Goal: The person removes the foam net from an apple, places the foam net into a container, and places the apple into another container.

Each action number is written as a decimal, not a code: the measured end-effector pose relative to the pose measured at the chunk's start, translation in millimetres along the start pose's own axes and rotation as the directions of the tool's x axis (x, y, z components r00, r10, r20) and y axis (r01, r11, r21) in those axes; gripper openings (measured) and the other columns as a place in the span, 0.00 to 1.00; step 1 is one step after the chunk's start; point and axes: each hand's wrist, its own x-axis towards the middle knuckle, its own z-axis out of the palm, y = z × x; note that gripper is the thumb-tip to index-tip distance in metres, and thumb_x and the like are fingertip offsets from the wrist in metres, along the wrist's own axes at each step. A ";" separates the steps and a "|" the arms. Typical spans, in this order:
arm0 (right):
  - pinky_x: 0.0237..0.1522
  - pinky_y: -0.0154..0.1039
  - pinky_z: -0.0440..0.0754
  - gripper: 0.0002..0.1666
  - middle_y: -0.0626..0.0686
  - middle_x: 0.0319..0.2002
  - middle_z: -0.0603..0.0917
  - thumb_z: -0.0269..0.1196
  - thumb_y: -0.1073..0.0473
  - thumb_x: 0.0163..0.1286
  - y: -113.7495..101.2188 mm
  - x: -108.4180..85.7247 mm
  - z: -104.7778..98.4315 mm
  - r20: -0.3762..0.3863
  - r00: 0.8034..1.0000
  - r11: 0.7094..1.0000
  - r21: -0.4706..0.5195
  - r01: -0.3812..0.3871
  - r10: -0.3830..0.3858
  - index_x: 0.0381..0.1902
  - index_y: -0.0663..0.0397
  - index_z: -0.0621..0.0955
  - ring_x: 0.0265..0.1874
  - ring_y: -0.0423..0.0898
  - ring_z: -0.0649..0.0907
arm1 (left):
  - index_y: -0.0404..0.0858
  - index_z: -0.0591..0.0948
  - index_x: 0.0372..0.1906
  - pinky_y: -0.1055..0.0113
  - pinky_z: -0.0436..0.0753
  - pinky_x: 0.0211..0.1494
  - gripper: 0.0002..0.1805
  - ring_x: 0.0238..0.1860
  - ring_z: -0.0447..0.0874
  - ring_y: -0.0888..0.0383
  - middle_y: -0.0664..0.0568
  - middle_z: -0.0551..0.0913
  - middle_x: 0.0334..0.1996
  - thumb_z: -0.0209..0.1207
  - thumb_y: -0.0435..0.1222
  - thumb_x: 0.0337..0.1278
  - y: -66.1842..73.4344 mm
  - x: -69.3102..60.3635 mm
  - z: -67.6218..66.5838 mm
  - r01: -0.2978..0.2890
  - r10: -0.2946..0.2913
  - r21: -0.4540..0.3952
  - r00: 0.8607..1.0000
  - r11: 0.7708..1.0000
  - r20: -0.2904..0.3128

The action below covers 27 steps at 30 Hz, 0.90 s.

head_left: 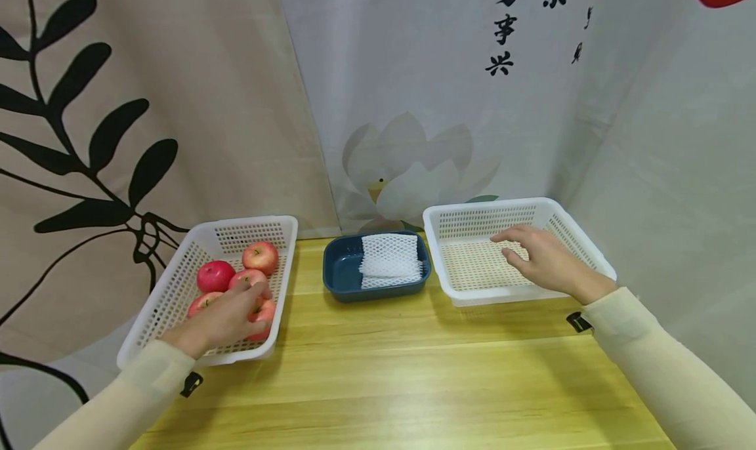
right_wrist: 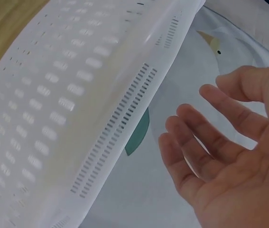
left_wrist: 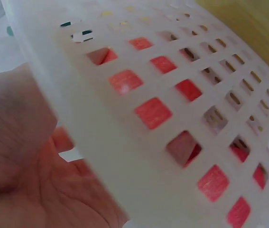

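In the head view, several red apples [head_left: 260, 258] lie in the left white plastic basket [head_left: 142, 312]. My left hand [head_left: 227, 319] reaches into it, thumb and fingers around the front right apple [head_left: 264, 312]. The left wrist view has the basket wall [left_wrist: 101, 137] in front, so the fingertips of the left hand [left_wrist: 44, 175] are hidden there. Over the right white basket [head_left: 445, 266], with no apple in it, hovers my right hand [head_left: 546, 260]. In the right wrist view the fingers of the right hand [right_wrist: 229, 152] are spread and slightly bent, holding nothing.
A dark blue tray [head_left: 341, 266] stands between the baskets, with white foam fruit nets [head_left: 390, 260] in it. The baskets stand on a wooden table [head_left: 378, 371]. Printed curtains [head_left: 407, 76] hang close behind them.
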 end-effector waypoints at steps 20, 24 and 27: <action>0.66 0.74 0.85 0.19 0.68 0.65 0.90 0.70 0.69 0.81 12.6 -18.7 4.8 -0.086 0.996 1.000 0.001 0.030 -0.030 0.66 0.64 0.89 0.66 0.70 0.87 | 0.39 0.81 0.63 0.50 0.90 0.49 0.23 0.41 0.85 0.52 0.39 0.85 0.56 0.77 0.41 0.73 2.5 -6.3 -2.7 0.107 -0.105 -0.021 0.992 0.994 0.066; 0.70 0.76 0.82 0.20 0.69 0.68 0.88 0.71 0.68 0.81 11.3 -22.8 5.5 -0.084 0.996 1.000 0.013 0.017 -0.016 0.68 0.63 0.89 0.69 0.71 0.85 | 0.38 0.82 0.63 0.51 0.90 0.49 0.20 0.41 0.85 0.53 0.37 0.82 0.59 0.74 0.42 0.79 6.2 -7.6 -5.0 0.108 -0.107 -0.034 0.994 0.994 0.028; 0.70 0.76 0.81 0.22 0.69 0.69 0.87 0.73 0.68 0.80 10.6 -25.2 7.3 -0.103 0.994 1.000 0.007 0.026 -0.025 0.69 0.62 0.88 0.70 0.71 0.84 | 0.38 0.82 0.66 0.46 0.93 0.53 0.22 0.46 0.87 0.51 0.36 0.81 0.65 0.73 0.45 0.81 10.2 -9.4 -5.4 0.108 -0.109 -0.038 0.993 0.993 -0.037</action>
